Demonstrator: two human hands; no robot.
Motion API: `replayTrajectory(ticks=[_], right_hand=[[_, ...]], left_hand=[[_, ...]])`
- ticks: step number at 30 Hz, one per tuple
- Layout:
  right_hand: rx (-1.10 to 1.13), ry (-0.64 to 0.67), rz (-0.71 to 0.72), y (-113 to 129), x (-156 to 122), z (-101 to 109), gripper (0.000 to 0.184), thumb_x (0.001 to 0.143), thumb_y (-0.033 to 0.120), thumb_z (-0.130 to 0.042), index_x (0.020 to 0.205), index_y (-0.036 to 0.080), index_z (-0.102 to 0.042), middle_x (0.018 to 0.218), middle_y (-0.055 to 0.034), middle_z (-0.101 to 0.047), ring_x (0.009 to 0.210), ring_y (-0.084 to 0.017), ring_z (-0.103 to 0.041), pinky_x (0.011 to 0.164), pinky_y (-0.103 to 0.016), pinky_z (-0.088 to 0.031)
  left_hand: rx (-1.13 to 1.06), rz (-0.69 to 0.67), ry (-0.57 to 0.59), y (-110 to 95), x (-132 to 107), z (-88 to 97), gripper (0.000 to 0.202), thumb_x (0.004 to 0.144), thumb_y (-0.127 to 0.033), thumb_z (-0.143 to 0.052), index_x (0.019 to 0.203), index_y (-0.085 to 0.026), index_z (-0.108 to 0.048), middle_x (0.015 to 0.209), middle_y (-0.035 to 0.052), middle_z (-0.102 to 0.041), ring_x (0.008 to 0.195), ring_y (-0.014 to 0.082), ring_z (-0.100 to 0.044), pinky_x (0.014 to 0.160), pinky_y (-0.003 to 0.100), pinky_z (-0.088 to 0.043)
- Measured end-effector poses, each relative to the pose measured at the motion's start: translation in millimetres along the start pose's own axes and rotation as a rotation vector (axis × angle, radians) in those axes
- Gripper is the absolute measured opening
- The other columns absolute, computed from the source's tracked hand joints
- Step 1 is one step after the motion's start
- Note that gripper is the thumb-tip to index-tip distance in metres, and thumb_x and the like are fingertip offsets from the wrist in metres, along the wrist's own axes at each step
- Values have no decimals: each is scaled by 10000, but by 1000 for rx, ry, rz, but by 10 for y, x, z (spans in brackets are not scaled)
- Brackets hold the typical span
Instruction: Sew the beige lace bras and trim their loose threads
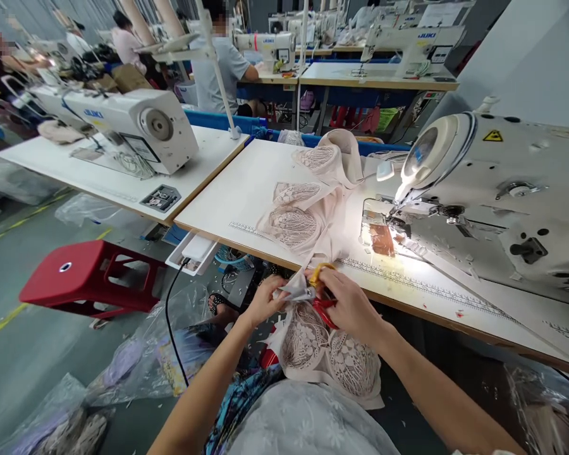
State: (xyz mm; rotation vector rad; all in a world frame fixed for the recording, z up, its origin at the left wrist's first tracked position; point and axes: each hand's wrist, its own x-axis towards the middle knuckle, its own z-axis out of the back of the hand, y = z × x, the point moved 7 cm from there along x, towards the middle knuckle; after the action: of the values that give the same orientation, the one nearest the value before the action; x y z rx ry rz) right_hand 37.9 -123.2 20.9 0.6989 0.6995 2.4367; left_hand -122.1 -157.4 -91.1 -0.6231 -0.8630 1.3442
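A pale pink lace bra [329, 357] lies in my lap below the table edge. My left hand [265, 298] pinches its upper edge of fabric, fingers closed. My right hand [348, 306] is closed on small red-and-yellow scissors [321, 289], whose blades sit at that pinched fabric. Both hands are close together in front of the white sewing table [246, 196]. Several more lace bra pieces [308, 202] lie piled on that table.
A white sewing machine [497, 189] with a lit needle area stands at the right. Another machine [137, 129] sits on the left table. A red plastic stool [88, 275] is on the floor left, with plastic bags [142, 360] around. Other people work at the back.
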Motion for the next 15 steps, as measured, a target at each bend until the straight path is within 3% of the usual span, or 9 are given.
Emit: replayTrajectory(ticks=[4,6,8,11,15], right_hand=[[-136,389,67,86,557,-314,227,773,51,-555,968,153,-612,940,-93,-696,852,-219,-643,727,-294,-467],[-250,580,56,57,703,-428,177,814,114,-579,977,152,-638,938,-93,-711,848,-223,-652,664,-271,-429],[-322,677,48,13,790,-454,173,845,181,-589,1003,165,-658,969,-89,-725,858,-228,-661,618,-260,-390],[-339,685,49,-60,829,-395,157,852,203,-596,987,182,-672,953,-66,-734,837,-215,-662,589,-251,-354],[-303,527,62,-115,789,-256,59,832,177,-584,803,177,-636,786,-38,-694,691,-176,-612,576,-245,-342]], left_hand=[[99,7,29,-226,-295,331,289,960,-337,-480,917,-164,-708,832,78,-699,758,194,-620,708,277,-466],[182,20,55,-307,-414,481,282,969,-305,-467,924,-162,-705,770,61,-692,674,167,-599,646,252,-424],[224,62,75,-326,-496,605,289,979,-306,-453,928,-164,-699,741,45,-687,624,145,-580,599,233,-387],[201,162,77,-239,-599,757,317,989,-347,-443,889,-171,-687,715,26,-679,593,130,-562,562,218,-360],[166,248,30,-52,-780,924,351,953,-422,-495,781,-174,-675,692,23,-659,630,145,-562,579,218,-377]])
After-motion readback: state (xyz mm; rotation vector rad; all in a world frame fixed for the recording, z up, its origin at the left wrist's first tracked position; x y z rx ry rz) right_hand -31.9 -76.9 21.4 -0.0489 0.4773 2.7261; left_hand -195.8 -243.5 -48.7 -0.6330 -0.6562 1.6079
